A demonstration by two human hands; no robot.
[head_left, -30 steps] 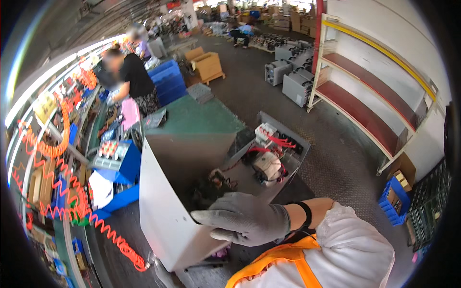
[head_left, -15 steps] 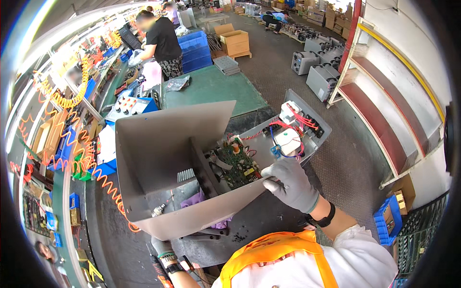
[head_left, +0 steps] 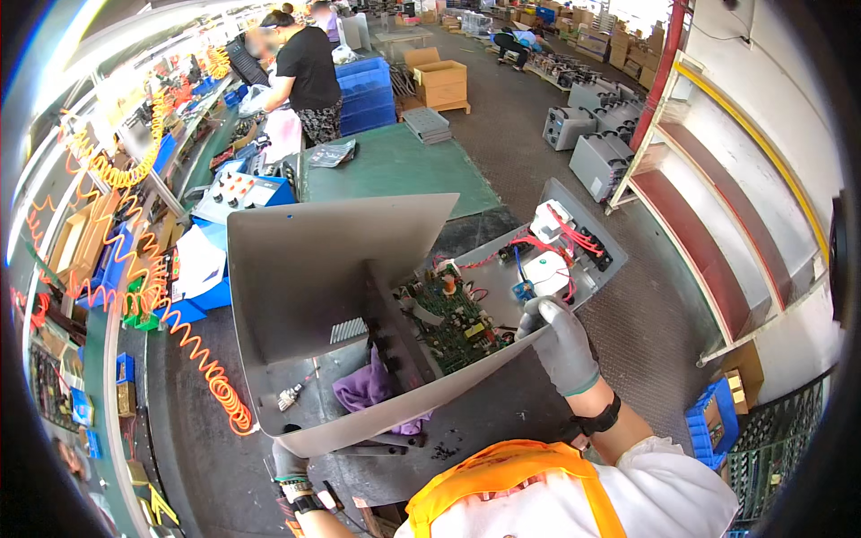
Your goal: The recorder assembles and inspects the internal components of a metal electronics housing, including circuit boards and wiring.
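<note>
A bent grey sheet-metal cover [head_left: 305, 242] stands tilted around a grey chassis [head_left: 583, 193]. Inside the chassis are a green circuit board [head_left: 462, 327], white parts [head_left: 547, 272] and red and blue wires. My gloved right hand [head_left: 565, 345] grips the cover's near edge at its right end, thumb on top. At the near left corner, my gloved left hand [head_left: 289, 459] holds the cover from below, with most of its fingers hidden. A purple cloth [head_left: 366, 384] and a tool with a metal tip [head_left: 289, 396] show through the cover's open bottom.
Orange coiled hoses [head_left: 211, 372] hang at the left by a workbench with blue bins. Ahead lies a green tabletop [head_left: 408, 170] with a plastic bag [head_left: 332, 154]. A shelf rack [head_left: 717, 215] stands right, a blue crate [head_left: 713, 421] below it. A co-worker [head_left: 307, 76] stands far left.
The cover has shifted right, with both hands still on it. My right hand has moved right along with its edge. More of the purple cloth and the metal-tipped tool now shows.
</note>
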